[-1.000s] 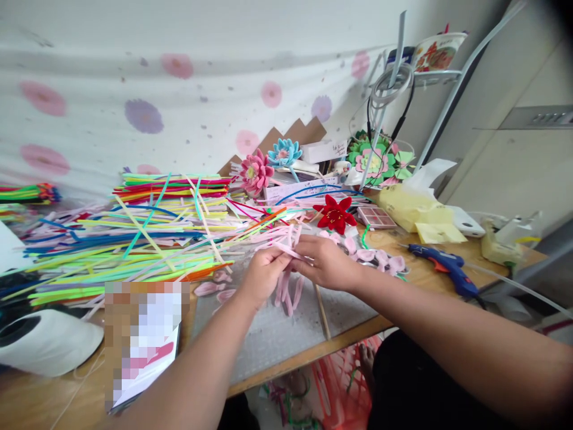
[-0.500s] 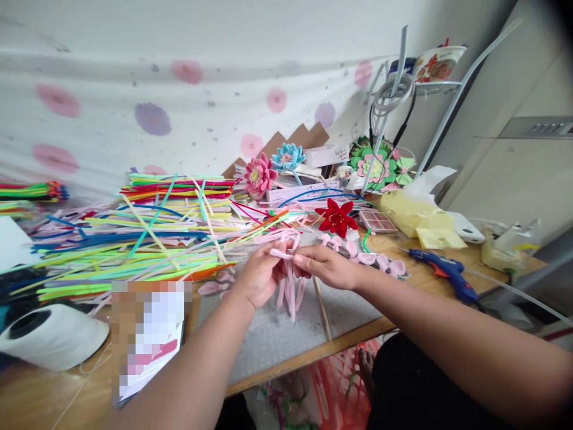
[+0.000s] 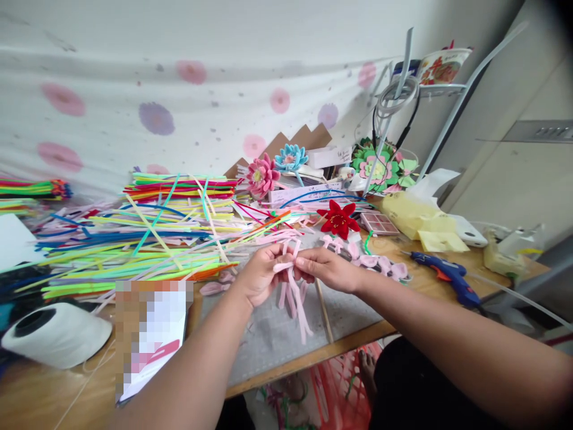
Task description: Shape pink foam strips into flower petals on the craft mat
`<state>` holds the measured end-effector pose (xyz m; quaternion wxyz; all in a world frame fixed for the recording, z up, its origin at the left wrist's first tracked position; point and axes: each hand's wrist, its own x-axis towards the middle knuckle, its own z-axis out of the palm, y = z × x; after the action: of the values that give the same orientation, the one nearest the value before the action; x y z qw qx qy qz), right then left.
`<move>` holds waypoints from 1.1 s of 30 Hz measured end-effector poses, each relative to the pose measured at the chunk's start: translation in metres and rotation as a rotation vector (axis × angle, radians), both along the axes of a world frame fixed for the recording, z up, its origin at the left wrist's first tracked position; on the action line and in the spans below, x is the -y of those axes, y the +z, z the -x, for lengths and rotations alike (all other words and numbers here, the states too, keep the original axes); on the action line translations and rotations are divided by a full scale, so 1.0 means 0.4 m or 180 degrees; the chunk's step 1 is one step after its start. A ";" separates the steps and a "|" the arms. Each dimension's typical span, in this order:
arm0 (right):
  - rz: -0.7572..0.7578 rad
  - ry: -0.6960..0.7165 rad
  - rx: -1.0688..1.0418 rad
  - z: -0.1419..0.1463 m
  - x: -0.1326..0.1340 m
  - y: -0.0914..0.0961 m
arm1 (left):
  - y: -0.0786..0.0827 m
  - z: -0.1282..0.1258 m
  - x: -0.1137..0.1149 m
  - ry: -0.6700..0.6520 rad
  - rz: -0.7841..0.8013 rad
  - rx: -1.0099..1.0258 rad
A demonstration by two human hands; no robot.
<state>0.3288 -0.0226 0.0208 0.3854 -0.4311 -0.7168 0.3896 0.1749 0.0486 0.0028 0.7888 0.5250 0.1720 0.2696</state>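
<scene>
Above the grey mat [image 3: 264, 343], both hands meet on a bunch of pale pink pipe cleaners [image 3: 294, 304]. My left hand [image 3: 262, 273] is closed round the bunch, its fingers partly hidden behind the strands. With thumb and fingers pinched, my right hand [image 3: 329, 267] grips the same strands from the right. Some ends stick up above the fingers, and longer ones dangle toward the mat. Just beyond the right hand lie several pink petal-shaped pieces [image 3: 367, 261]. More pink loops [image 3: 216, 285] rest left of the left hand. A thin stick [image 3: 323, 310] lies under the right wrist.
Colourful pipe cleaners [image 3: 147, 233] are heaped at the left and back. A white thread cone [image 3: 58, 334] and a partly blurred phone-like screen [image 3: 154, 346] stand front left. Red flower [image 3: 338, 219] sits behind the hands; blue glue gun [image 3: 447, 276] lies right.
The dangling pink ends have swung to the right and one hangs lower. Both hands keep their grip close together. The whole view has shifted slightly.
</scene>
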 end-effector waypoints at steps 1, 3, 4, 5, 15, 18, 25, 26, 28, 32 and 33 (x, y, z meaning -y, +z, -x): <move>-0.0035 -0.0015 0.0023 0.002 0.001 0.000 | 0.001 0.000 0.001 0.0003 -0.0007 0.0015; -0.0135 -0.0098 0.0045 0.005 0.005 0.002 | 0.004 0.001 0.004 0.0058 -0.0022 0.0044; -0.0189 -0.0149 0.0059 0.007 0.006 0.003 | 0.005 0.001 0.006 0.0094 -0.0028 0.0056; -0.0237 -0.0199 0.0079 0.008 0.008 0.004 | 0.007 0.000 0.007 0.0132 -0.0035 0.0067; -0.0799 -0.0708 0.0800 0.004 0.012 -0.013 | 0.005 -0.008 0.013 0.0568 -0.0181 0.0111; -0.0828 -0.0684 0.0830 0.000 0.011 -0.016 | 0.002 -0.007 0.012 0.0605 -0.0229 0.0127; -0.0739 -0.0939 0.0876 -0.007 0.010 -0.013 | -0.007 -0.005 0.009 0.0445 -0.0356 -0.0058; -0.0772 -0.1010 0.0916 -0.007 0.011 -0.015 | -0.007 -0.005 0.011 0.0400 -0.0361 -0.0074; -0.0858 -0.1112 0.0995 -0.007 0.014 -0.019 | -0.008 -0.005 0.015 0.0351 -0.0379 -0.0076; -0.0740 -0.0978 0.0945 -0.013 0.017 -0.021 | -0.008 -0.010 0.021 0.0322 -0.0424 -0.0055; -0.0627 -0.0894 0.0857 -0.016 0.017 -0.020 | -0.008 -0.010 0.020 0.0315 -0.0395 -0.0035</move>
<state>0.3353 -0.0295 0.0129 0.3769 -0.5352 -0.7293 0.1991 0.1790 0.0407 -0.0003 0.7395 0.5651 0.1851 0.3154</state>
